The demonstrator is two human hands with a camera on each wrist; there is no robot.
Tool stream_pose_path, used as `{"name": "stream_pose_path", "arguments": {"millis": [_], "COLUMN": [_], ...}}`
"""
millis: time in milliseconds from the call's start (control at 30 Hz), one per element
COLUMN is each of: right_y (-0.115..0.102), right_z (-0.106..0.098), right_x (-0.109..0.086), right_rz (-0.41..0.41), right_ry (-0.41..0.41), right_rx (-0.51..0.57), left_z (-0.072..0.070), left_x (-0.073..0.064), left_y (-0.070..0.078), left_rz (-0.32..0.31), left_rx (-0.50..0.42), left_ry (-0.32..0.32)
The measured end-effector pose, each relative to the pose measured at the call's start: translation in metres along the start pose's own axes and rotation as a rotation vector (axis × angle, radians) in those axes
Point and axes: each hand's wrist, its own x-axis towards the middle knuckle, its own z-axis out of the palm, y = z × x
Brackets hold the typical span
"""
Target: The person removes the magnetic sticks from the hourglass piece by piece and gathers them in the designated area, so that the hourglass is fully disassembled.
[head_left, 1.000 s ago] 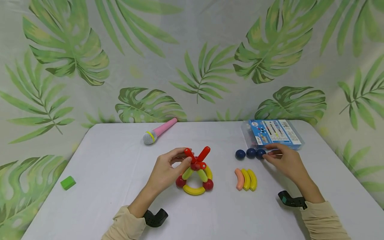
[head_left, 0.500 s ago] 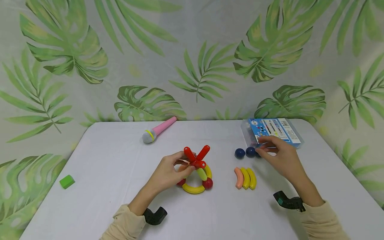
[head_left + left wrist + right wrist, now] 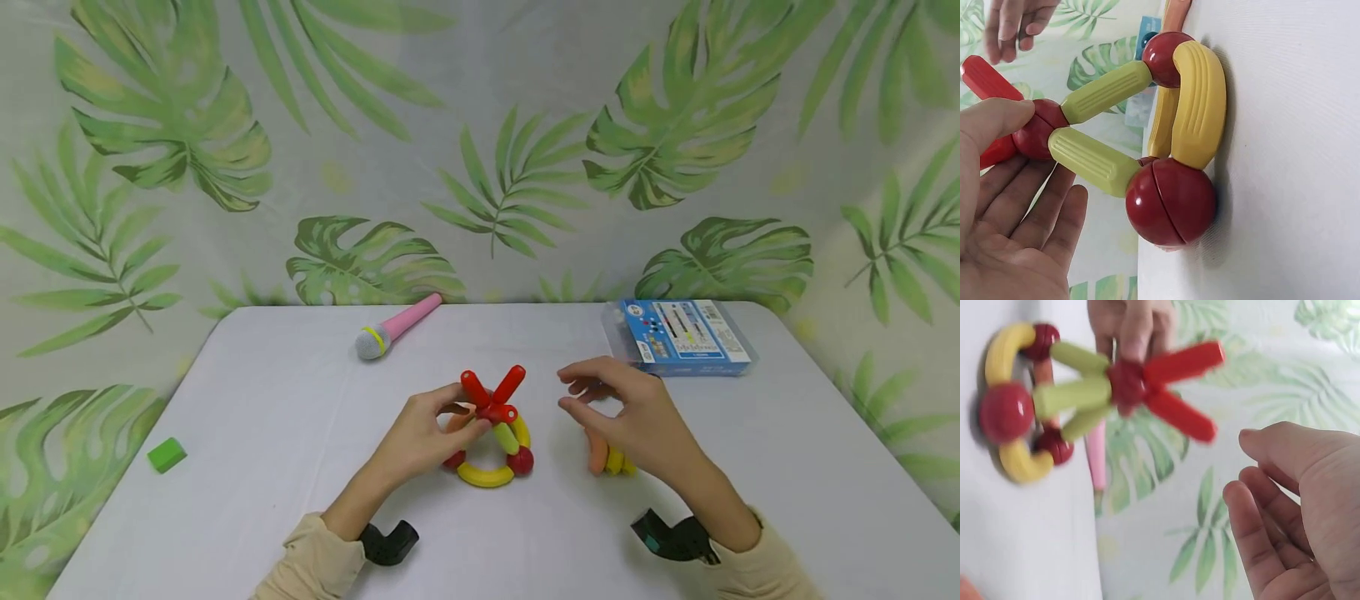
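Observation:
A toy structure of balls and rods stands in the middle of the table. Its base is a ring of curved yellow rods (image 3: 486, 476) and red balls (image 3: 521, 461), with one orange piece. Lime green rods (image 3: 1107, 90) slope up from it to a top red ball (image 3: 1034, 134). Red rods (image 3: 510, 383) spread out from that ball. My left hand (image 3: 423, 433) pinches the top ball between thumb and fingers. To the right of the structure, my right hand (image 3: 633, 417) hovers with thumb and fingers apart and nothing between them. It hides the blue balls.
Beneath my right hand, yellow curved rods (image 3: 615, 462) and an orange curved rod (image 3: 597, 451) lie partly covered. A clear box with a blue label (image 3: 686, 333) sits at the back right. A pink toy microphone (image 3: 397, 327) lies behind, and a green block (image 3: 167, 455) at far left.
My right hand has left the blue balls and moved left toward the structure, covering the balls and part of the loose rods. My left hand has shifted slightly and keeps its hold at the top.

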Motion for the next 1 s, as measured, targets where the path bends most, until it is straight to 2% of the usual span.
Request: {"name": "stream_pose_path", "arguments": {"millis": [167,267,533,1000], "right_y": [-0.019,-0.025,-0.028,-0.021], "right_z": [0.021,0.030,0.032,0.024], "right_x": [-0.002,-0.002,-0.001,-0.003], "right_rz": [-0.056,-0.072,-0.049,-0.111], "right_ry": [-0.097,-0.129,-0.107,-0.095], "right_rx": [0.043,0.061,0.017,-0.029], "left_z": [0.005,0.006,0.007,0.007], "left_x": [-0.002,-0.003,0.000,0.001], "left_y": [-0.002,-0.003,-0.006,-0.006], "left_rz": [-0.003,-0.011,0.035,0.049], "left_rx": [-0.025,-0.028,-0.028,-0.017], "left_ry": [-0.005,-0.005,0.004,-0.020]}}
